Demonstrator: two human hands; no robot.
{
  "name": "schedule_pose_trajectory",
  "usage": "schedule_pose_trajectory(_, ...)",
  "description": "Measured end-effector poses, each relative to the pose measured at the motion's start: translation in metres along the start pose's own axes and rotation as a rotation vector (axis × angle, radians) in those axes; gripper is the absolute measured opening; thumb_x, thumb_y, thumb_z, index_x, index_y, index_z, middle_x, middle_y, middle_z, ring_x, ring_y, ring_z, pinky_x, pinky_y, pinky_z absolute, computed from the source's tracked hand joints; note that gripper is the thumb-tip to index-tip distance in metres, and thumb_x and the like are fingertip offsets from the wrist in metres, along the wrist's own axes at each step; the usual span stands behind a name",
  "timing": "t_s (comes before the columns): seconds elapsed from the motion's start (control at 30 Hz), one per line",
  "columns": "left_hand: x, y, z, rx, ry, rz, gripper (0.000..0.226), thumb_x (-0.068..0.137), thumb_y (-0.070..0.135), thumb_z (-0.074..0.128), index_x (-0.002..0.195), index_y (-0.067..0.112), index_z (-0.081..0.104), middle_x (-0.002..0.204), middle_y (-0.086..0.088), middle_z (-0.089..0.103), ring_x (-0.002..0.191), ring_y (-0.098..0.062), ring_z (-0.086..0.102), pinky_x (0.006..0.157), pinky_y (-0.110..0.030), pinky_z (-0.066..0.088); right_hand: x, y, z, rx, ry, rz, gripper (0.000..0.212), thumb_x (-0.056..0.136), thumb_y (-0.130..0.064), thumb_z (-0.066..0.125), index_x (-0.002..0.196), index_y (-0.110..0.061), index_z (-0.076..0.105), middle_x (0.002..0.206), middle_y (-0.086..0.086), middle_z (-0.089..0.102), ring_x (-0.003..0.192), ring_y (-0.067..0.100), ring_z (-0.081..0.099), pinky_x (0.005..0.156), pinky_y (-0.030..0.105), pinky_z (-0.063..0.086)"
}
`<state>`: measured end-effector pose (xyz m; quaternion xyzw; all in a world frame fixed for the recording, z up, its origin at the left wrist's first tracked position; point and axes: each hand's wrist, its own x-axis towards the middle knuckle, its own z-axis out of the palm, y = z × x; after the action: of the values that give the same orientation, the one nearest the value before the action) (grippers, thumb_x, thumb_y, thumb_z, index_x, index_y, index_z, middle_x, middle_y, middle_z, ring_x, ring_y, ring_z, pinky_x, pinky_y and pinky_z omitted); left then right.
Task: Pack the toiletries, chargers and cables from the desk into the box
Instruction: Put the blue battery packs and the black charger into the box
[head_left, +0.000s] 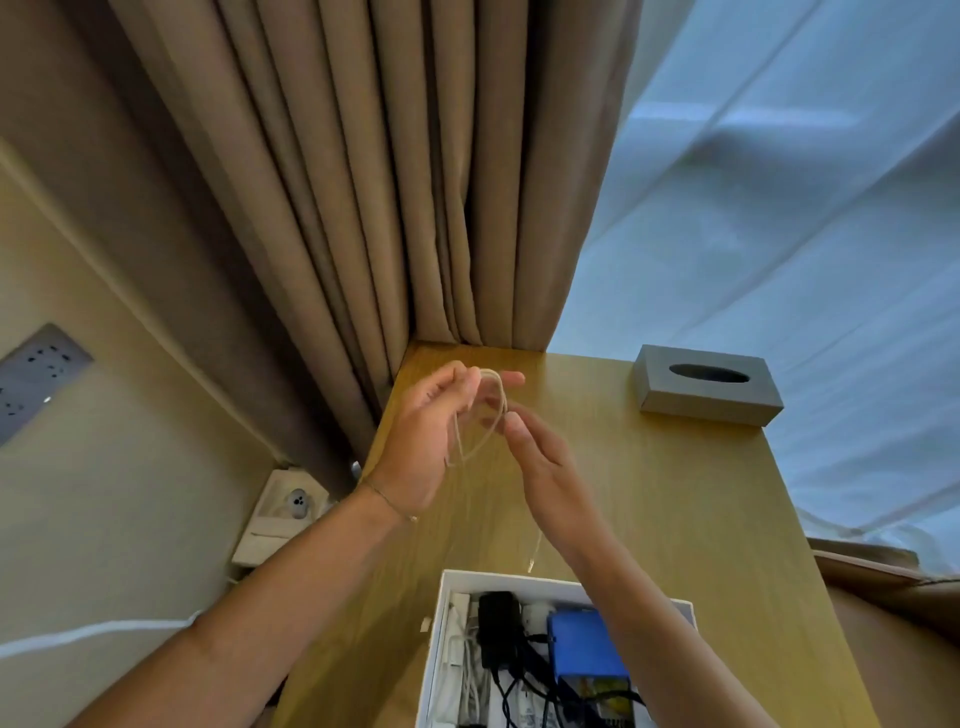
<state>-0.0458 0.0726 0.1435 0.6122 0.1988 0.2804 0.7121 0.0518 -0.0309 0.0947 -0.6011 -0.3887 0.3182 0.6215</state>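
Coiling a thin cable for packing, by the look of it, raised above the wooden desk (675, 493) with most of the job seemingly done. Nearest the camera, a white box (441, 623) at the desk's front edge, already loaded: a blue case (584, 644) to the right, a black charger (498, 623) in the middle, white pieces and black leads tangled around them. Farther back on the right, a grey tissue holder (706, 384), well apart from the box. Above the desk, left hand (426, 441) curled around loops of a pale cable (491, 410), fingers bent over the top of the coil; right hand (540, 457) just beside it, fingers fairly straight, thumb and fingertips apparently guiding the strand, though a firm pinch cannot be told. Loose tail of the cable hanging down towards the box, its small plug (532, 564) dangling just above the far rim. Next, probably: finishing the last turns, keeping the coil from springing apart, then lowering it into a free gap among the leads.
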Motion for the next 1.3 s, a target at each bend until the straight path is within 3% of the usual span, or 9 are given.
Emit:
schedule_pose_trajectory(0.17, -0.002, 0.033, 0.019, -0.370, 0.193, -0.014, 0.035, 0.107, 0.030, 0.040, 0.081, 0.011, 0.054, 0.086, -0.007, 0.066, 0.101, -0.035, 0.068, 0.089, -0.046, 0.055, -0.009, -0.025, 0.012, 0.157, -0.015, 0.010, 0.040, 0.101, -0.047, 0.050, 0.136, -0.029, 0.054, 0.117, -0.007, 0.073, 0.108, 0.013, 0.068, 0.092, 0.022, 0.053)
schedule_pose_trajectory(0.3, 0.001, 0.050, 0.032, -0.560, 0.275, 0.047, 0.032, 0.108, 0.028, 0.040, 0.082, 0.012, 0.049, 0.082, -0.004, 0.052, 0.084, -0.026, 0.064, 0.095, -0.051, 0.056, -0.016, -0.043, 0.020, 0.274, -0.088, 0.103, 0.023, 0.102, -0.026, 0.057, 0.119, -0.013, 0.064, 0.096, 0.002, 0.076, 0.087, 0.020, 0.073, 0.078, 0.024, 0.058)
schedule_pose_trajectory(0.37, 0.002, 0.056, 0.037, -0.462, 0.309, 0.075, 0.031, 0.108, 0.029, 0.038, 0.084, 0.015, 0.050, 0.083, -0.002, 0.051, 0.073, -0.020, 0.063, 0.070, -0.039, 0.061, -0.020, -0.049, 0.021, 0.243, -0.134, 0.124, 0.025, 0.104, -0.026, 0.054, 0.102, -0.004, 0.067, 0.078, 0.011, 0.068, 0.072, 0.027, 0.066, 0.076, 0.034, 0.058)
schedule_pose_trajectory(0.47, 0.002, 0.062, 0.034, -0.255, 0.347, 0.118, 0.032, 0.109, 0.030, 0.035, 0.081, 0.020, 0.048, 0.082, 0.000, 0.052, 0.053, -0.015, 0.055, 0.037, -0.019, 0.031, -0.028, -0.054, 0.013, 0.205, -0.165, 0.175, 0.031, 0.105, -0.027, 0.050, 0.085, -0.010, 0.067, 0.057, 0.001, 0.043, 0.054, 0.017, 0.042, 0.064, 0.040, 0.048)
schedule_pose_trajectory(0.73, 0.001, 0.060, 0.012, 0.444, 0.201, 0.240, 0.033, 0.110, 0.031, 0.032, 0.109, 0.018, 0.062, 0.060, -0.006, 0.051, 0.046, -0.009, 0.044, 0.049, -0.019, 0.037, -0.050, -0.072, -0.039, -0.103, -0.268, 0.238, 0.028, 0.106, -0.020, 0.048, 0.092, -0.004, 0.066, 0.054, -0.012, 0.042, 0.049, 0.006, 0.041, 0.059, 0.028, 0.047)
schedule_pose_trajectory(0.97, -0.022, 0.034, 0.016, 0.694, -0.355, 0.054, 0.067, 0.097, 0.067, 0.036, 0.083, 0.004, 0.056, 0.060, 0.014, 0.044, 0.055, -0.004, 0.040, 0.056, -0.021, 0.034, -0.052, -0.093, -0.086, -0.442, -0.287, 0.141, 0.022, 0.102, -0.020, 0.055, 0.088, -0.015, 0.071, 0.077, 0.006, 0.057, 0.070, 0.015, 0.054, 0.071, 0.033, 0.055)
schedule_pose_trajectory(1.07, -0.034, 0.015, 0.032, 0.802, -0.534, 0.035, 0.059, 0.076, 0.083, 0.051, 0.073, 0.024, 0.052, 0.061, 0.014, 0.048, 0.056, -0.008, 0.041, 0.053, -0.021, 0.035, -0.049, -0.096, -0.086, -0.498, -0.250, 0.056, 0.024, 0.102, -0.022, 0.057, 0.081, -0.020, 0.069, 0.067, -0.012, 0.060, 0.064, 0.004, 0.056, 0.066, 0.025, 0.055)
schedule_pose_trajectory(1.2, -0.040, -0.005, 0.042, 0.679, -0.423, 0.056, 0.043, 0.091, 0.066, 0.051, 0.070, 0.031, 0.065, 0.057, 0.005, 0.053, 0.051, -0.013, 0.048, 0.051, -0.032, 0.042, -0.050, -0.091, -0.082, -0.430, -0.154, 0.016, 0.026, 0.102, -0.021, 0.057, 0.078, -0.018, 0.068, 0.062, -0.014, 0.060, 0.058, 0.000, 0.055, 0.059, 0.018, 0.050)
schedule_pose_trajectory(1.3, -0.047, -0.011, 0.044, 0.390, -0.257, 0.036, 0.042, 0.099, 0.052, 0.048, 0.083, 0.023, 0.073, 0.054, 0.002, 0.042, 0.041, -0.009, 0.034, 0.041, -0.023, 0.030, -0.057, -0.078, -0.080, -0.414, -0.021, 0.023, 0.030, 0.102, -0.027, 0.055, 0.074, -0.021, 0.065, 0.058, -0.012, 0.054, 0.056, 0.005, 0.054, 0.056, 0.017, 0.047)
